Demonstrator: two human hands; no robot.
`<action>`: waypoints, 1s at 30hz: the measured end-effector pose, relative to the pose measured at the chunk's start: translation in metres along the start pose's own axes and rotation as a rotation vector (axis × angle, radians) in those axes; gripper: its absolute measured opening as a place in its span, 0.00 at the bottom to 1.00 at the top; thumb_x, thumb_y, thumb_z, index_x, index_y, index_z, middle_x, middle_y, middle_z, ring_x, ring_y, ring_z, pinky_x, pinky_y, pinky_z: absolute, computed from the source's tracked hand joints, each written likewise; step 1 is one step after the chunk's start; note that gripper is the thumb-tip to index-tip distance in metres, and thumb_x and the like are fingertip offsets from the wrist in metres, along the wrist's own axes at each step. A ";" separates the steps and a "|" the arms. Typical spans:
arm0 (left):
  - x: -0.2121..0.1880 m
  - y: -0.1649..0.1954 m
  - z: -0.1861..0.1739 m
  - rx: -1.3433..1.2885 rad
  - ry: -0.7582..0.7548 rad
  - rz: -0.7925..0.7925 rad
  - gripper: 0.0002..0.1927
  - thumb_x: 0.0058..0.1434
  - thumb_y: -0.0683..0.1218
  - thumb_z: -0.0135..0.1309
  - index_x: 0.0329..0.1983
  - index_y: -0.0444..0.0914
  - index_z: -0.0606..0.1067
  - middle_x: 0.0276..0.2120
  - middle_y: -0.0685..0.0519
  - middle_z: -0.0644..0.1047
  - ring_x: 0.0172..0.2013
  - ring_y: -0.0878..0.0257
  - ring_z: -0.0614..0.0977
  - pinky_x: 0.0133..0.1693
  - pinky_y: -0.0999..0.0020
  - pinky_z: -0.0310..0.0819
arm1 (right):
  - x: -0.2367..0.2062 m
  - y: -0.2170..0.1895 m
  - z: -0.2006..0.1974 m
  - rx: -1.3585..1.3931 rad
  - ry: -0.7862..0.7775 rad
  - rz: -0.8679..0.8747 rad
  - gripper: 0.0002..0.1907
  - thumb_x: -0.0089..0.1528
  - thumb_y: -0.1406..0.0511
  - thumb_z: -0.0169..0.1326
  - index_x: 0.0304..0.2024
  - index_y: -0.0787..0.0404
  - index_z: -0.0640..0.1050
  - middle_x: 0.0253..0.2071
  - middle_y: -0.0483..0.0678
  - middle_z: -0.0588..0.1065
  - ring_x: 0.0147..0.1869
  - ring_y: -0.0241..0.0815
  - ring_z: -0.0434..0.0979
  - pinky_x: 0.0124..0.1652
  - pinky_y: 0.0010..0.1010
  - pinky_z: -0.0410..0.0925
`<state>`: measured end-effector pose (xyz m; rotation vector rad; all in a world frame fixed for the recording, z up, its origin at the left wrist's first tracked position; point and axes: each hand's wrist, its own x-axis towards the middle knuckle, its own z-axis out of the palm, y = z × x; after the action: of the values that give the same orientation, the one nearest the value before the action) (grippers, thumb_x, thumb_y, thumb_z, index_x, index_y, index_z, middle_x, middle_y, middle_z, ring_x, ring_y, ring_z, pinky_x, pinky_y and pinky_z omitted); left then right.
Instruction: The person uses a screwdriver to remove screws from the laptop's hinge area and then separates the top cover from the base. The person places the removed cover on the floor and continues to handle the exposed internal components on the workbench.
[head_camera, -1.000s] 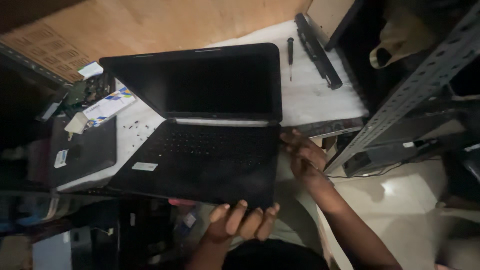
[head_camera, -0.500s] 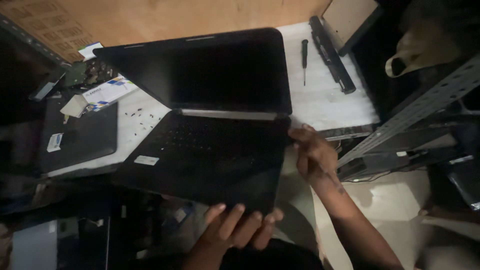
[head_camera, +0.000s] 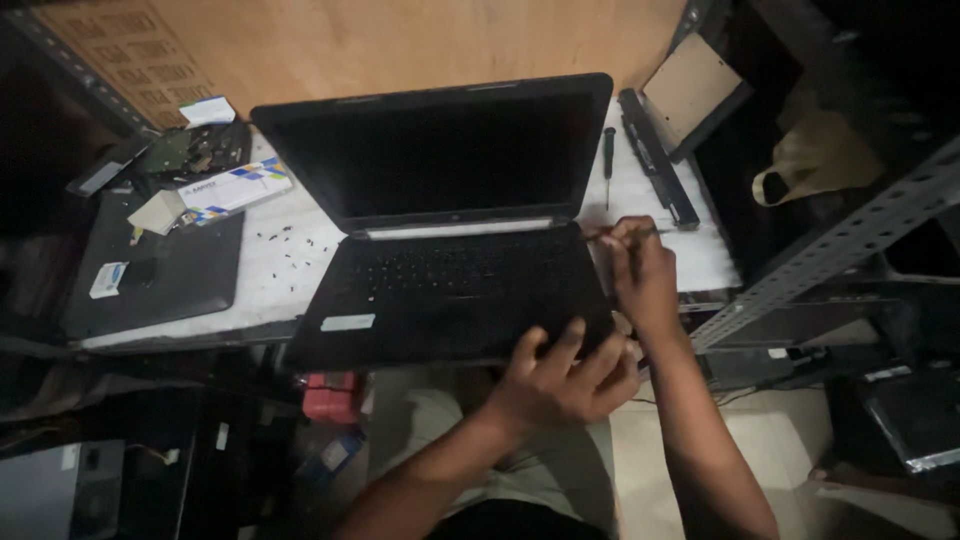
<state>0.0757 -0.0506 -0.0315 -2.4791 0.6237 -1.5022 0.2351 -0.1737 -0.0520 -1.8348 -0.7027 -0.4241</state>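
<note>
We log one black laptop (head_camera: 455, 235), lid open and screen dark, overhanging the white table's (head_camera: 270, 280) front edge. We also log a thin tool (head_camera: 612, 233), level at its right hinge corner.

Matt plastic laptop (head_camera: 450, 260); rough wood panel (head_camera: 400, 45).

light: dim, warm, strongest on the wooden wall (head_camera: 400, 40) and white table (head_camera: 280, 270) | shadows: deep black left of and below the laptop (head_camera: 450, 230), detail lost | glare: faint sheen on laptop hinge strip | focus: soft, grainy; hands (head_camera: 600, 330) slightly blurred | edges: wide-angle bending at the metal rack (head_camera: 840, 250)
</note>
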 end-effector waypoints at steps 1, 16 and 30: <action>-0.002 0.003 0.000 -0.032 -0.025 -0.011 0.07 0.75 0.54 0.51 0.39 0.52 0.74 0.51 0.63 0.80 0.50 0.59 0.84 0.52 0.54 0.57 | 0.001 0.001 0.000 0.028 -0.013 0.020 0.04 0.71 0.73 0.50 0.46 0.67 0.69 0.41 0.52 0.81 0.43 0.41 0.83 0.44 0.29 0.72; -0.046 0.029 0.039 -0.217 -0.032 0.011 0.06 0.70 0.54 0.53 0.45 0.51 0.78 0.53 0.59 0.80 0.53 0.59 0.81 0.58 0.54 0.60 | 0.041 0.030 0.010 0.559 -0.050 0.479 0.07 0.65 0.76 0.52 0.40 0.61 0.69 0.37 0.48 0.78 0.40 0.38 0.80 0.39 0.29 0.75; -0.017 0.020 0.021 -0.474 -0.473 -0.267 0.17 0.67 0.45 0.50 0.58 0.43 0.75 0.60 0.49 0.76 0.63 0.50 0.74 0.61 0.39 0.63 | 0.041 0.043 0.034 0.453 0.026 0.348 0.02 0.71 0.69 0.52 0.45 0.62 0.72 0.36 0.47 0.77 0.37 0.36 0.76 0.38 0.25 0.70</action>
<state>0.0822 -0.0630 -0.0625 -3.2344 0.6312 -0.8311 0.2924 -0.1418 -0.0711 -1.4755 -0.4067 -0.0502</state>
